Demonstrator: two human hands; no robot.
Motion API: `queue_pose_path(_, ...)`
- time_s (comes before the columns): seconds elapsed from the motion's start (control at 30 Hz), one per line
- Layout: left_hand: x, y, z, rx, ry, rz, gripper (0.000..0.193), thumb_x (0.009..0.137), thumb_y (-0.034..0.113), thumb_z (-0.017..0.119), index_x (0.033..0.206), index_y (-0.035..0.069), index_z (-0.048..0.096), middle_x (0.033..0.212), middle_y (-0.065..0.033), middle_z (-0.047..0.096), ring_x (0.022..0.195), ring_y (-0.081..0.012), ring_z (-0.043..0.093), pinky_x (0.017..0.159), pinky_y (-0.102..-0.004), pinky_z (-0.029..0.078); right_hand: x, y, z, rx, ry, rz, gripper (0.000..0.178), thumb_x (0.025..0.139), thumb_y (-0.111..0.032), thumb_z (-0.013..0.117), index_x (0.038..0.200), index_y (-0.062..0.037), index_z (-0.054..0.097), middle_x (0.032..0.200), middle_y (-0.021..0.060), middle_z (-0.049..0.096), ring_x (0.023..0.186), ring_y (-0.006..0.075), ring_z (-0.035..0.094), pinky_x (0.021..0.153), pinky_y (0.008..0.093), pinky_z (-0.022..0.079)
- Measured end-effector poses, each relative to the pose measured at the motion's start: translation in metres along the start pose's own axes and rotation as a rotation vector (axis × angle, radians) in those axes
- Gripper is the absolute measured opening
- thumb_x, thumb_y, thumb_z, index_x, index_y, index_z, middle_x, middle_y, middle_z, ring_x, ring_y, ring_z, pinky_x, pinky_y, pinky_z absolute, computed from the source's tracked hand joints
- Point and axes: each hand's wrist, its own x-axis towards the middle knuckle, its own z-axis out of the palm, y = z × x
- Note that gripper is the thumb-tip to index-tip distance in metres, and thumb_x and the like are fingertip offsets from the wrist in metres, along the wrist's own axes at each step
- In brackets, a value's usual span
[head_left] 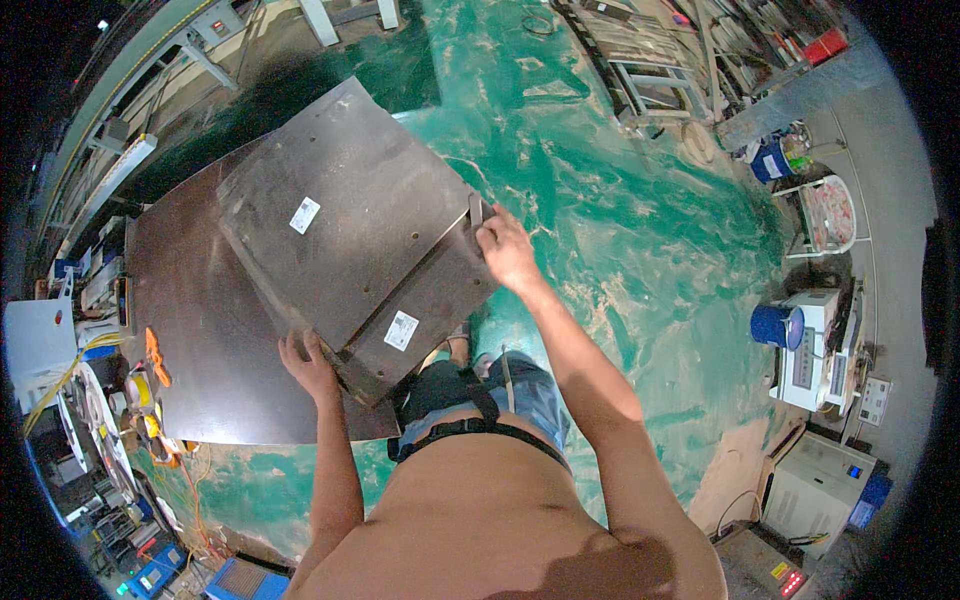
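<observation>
A large dark sheet-metal panel (pixel 345 190) with small holes and a white label lies turned at an angle on a brown-black tabletop (pixel 200 340). Along its near side runs a narrower dark metal piece (pixel 430 300) with its own label; whether the two are joined I cannot tell. My right hand (pixel 508 250) is closed round the right corner, where a short upright flange (pixel 475 210) shows. At the near left corner my left hand (pixel 312 370) grips the panel's edge, its fingertips partly hidden.
Left of the table are orange-handled tools (pixel 157 357), yellow cables (pixel 60 385) and machine parts. Green, dusty floor (pixel 640 260) spreads to the right. Beyond it stand a blue bucket (pixel 777 326), a white chair (pixel 828 215) and a grey cabinet (pixel 820 490). Metal frames (pixel 655 90) lie at the far right.
</observation>
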Motion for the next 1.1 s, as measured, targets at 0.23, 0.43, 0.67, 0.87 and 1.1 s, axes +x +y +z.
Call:
queue_pose_path(0.23,0.043,-0.060,-0.024,-0.117,-0.151,-0.155,0.047,0.088,0.032,0.049,0.122,0.001,0.043,0.131,-0.0172,0.034,0.119,-0.0294,0.035,0.096,-0.0363,0.030,-0.034,-0.024,0.025,0.015,-0.048,-0.129,0.014,0.080,-0.016,0.052,0.082,-0.0017,0.053,0.129,0.0262,0.033,0.123,0.0450,0.024,0.098,0.0517,0.024)
queue_pose_path(0.43,0.091,-0.065,-0.074,-0.132,-0.402,-0.319,0.044,0.090,0.025,0.048,0.126,0.001,0.039,0.118,-0.0088,0.049,0.100,-0.0151,0.048,0.083,-0.0239,0.038,-0.052,-0.027,0.014,0.300,-0.217,-0.151,0.013,0.081,-0.014,0.050,0.081,-0.0016,0.052,0.121,0.0279,0.042,0.120,0.0476,0.026,0.100,0.0484,0.025)
queue_pose_path(0.67,0.086,-0.074,-0.041,-0.169,-0.049,-0.452,0.044,0.090,0.032,0.043,0.121,0.001,0.045,0.108,-0.0119,0.055,0.096,-0.0194,0.051,0.078,-0.0299,0.041,-0.056,0.052,-0.022,0.366,-0.319,0.165,0.024,0.088,-0.023,0.044,0.086,0.0007,0.049,0.063,0.0125,0.055,0.054,0.0297,0.053,0.053,0.0427,0.039)
queue_pose_path(0.87,0.079,-0.076,-0.031,-0.334,0.150,-0.403,0.037,0.086,0.030,0.050,0.099,-0.003,0.057,0.080,-0.0073,0.058,0.070,-0.0143,0.051,0.062,-0.0302,0.042,-0.067,0.057,-0.004,0.675,-0.590,0.416,0.028,0.086,-0.025,0.046,0.089,0.0025,0.052,0.063,0.0075,0.054,0.057,0.0168,0.051,0.053,0.0329,0.040)
queue_pose_path(1.1,0.063,-0.019,-0.026,-0.207,0.232,-0.372,0.036,0.081,0.031,0.052,0.084,-0.004,0.062,0.071,-0.0073,0.059,0.062,-0.0170,0.052,0.059,-0.0326,0.043,-0.073,0.053,0.005,0.555,-0.517,0.362,0.026,0.083,-0.022,0.045,0.076,0.0014,0.053,0.063,0.0138,0.054,0.058,0.0231,0.051,0.056,0.0352,0.040)
